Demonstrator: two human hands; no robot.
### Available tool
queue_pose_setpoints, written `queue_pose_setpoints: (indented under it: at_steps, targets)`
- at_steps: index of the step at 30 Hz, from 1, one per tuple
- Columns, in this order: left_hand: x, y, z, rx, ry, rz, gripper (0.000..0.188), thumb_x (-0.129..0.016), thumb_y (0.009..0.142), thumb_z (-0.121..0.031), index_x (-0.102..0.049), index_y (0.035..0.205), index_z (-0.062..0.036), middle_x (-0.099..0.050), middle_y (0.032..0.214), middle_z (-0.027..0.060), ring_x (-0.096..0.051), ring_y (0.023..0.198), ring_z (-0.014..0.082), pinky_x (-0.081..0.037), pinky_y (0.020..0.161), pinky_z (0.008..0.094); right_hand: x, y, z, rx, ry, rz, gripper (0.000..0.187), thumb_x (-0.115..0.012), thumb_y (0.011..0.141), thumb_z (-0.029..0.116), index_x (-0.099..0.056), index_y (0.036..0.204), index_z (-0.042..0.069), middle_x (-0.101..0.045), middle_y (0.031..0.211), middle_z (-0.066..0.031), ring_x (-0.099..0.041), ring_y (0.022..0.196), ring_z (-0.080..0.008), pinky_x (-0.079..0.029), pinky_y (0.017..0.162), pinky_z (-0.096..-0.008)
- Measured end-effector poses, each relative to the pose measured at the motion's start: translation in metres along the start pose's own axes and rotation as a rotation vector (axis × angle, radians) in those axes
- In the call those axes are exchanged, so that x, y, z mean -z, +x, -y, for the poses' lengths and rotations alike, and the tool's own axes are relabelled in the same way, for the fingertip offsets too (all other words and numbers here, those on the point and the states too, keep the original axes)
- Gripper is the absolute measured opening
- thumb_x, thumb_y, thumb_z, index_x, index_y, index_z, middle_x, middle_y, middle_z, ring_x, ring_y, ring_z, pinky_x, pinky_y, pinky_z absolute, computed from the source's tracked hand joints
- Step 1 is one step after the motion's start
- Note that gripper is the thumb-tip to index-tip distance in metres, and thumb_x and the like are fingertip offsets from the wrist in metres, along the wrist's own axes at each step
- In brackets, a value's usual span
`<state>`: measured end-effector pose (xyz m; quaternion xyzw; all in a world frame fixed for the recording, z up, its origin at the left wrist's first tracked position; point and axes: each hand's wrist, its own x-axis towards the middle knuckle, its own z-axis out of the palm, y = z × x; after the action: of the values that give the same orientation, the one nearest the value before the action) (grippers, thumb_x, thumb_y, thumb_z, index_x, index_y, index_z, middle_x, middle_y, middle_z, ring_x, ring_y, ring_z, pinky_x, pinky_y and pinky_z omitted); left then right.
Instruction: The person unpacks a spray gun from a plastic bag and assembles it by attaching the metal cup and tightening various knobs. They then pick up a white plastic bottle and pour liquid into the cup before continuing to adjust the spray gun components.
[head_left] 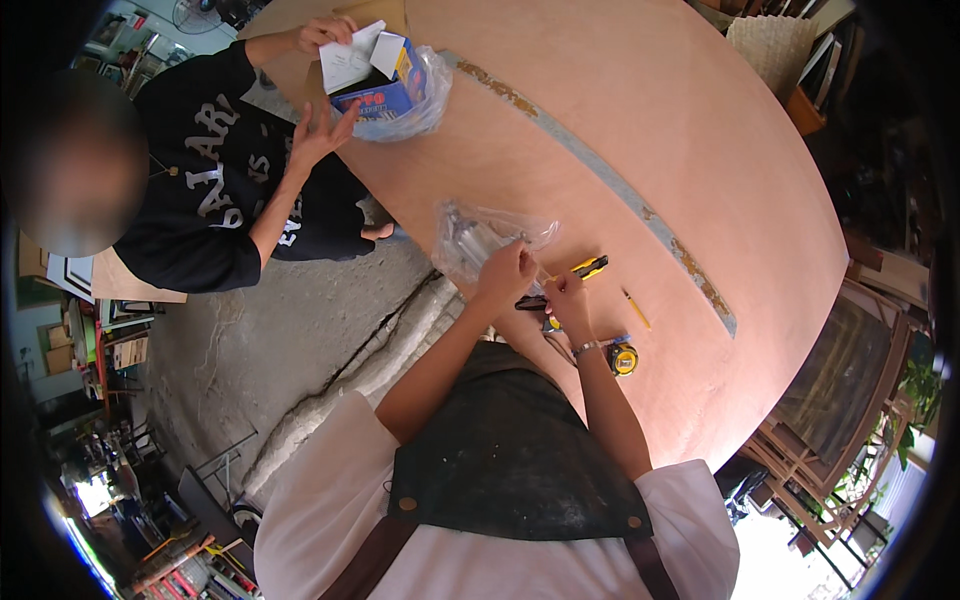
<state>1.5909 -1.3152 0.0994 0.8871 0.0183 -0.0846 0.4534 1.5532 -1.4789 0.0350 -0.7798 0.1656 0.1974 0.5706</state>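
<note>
Over the near edge of the table, my left hand (508, 268) is closed in a pinch at the side of a clear plastic bag (540, 232). Silvery metal pieces (473, 242) show through the plastic; their kind cannot be made out. Close to its right, my right hand (568, 303) also has its fingers pinched together, on something too small to make out. Just beyond the right hand lies a yellow and black utility knife (590, 267). A dark tool (530, 302) lies partly hidden between my hands.
A yellow tape measure (622, 360) and a yellow pencil (636, 310) lie to the right. A long rusty metal straightedge (600, 165) crosses the wooden tabletop (740, 200). At the far left, a co-worker's hands (325, 130) hold an opened blue box (385, 95) in plastic.
</note>
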Motion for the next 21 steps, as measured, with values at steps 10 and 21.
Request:
queue_pose_setpoints:
  at_steps: [10,21]
  targets:
    - [0.020,-0.033,-0.038,-0.205,-0.083,-0.099,0.008,-0.064,0.085,-0.013,-0.061,0.088,-0.0062,-0.064,0.076,0.0108,-0.064,0.066,0.0271,-0.051,0.061,0.0374,-0.006,0.002,0.056,0.592,-0.180,0.191,0.035,-0.075,0.074,0.015,-0.063,0.105,0.002,-0.066,0.103,-0.0169,-0.064,0.092,-0.0364,-0.052,0.079,-0.0416]
    - [0.046,-0.025,0.102,-0.067,0.153,-0.865,0.022,-0.065,0.089,-0.015,-0.060,0.106,-0.0012,-0.064,0.097,0.0116,-0.062,0.084,0.0222,-0.049,0.071,0.0359,-0.040,0.030,0.101,0.501,-0.334,0.505,0.091,-0.085,0.068,0.045,-0.045,0.141,0.007,-0.063,0.120,-0.0217,-0.062,0.111,-0.0356,-0.048,0.095,-0.0432]
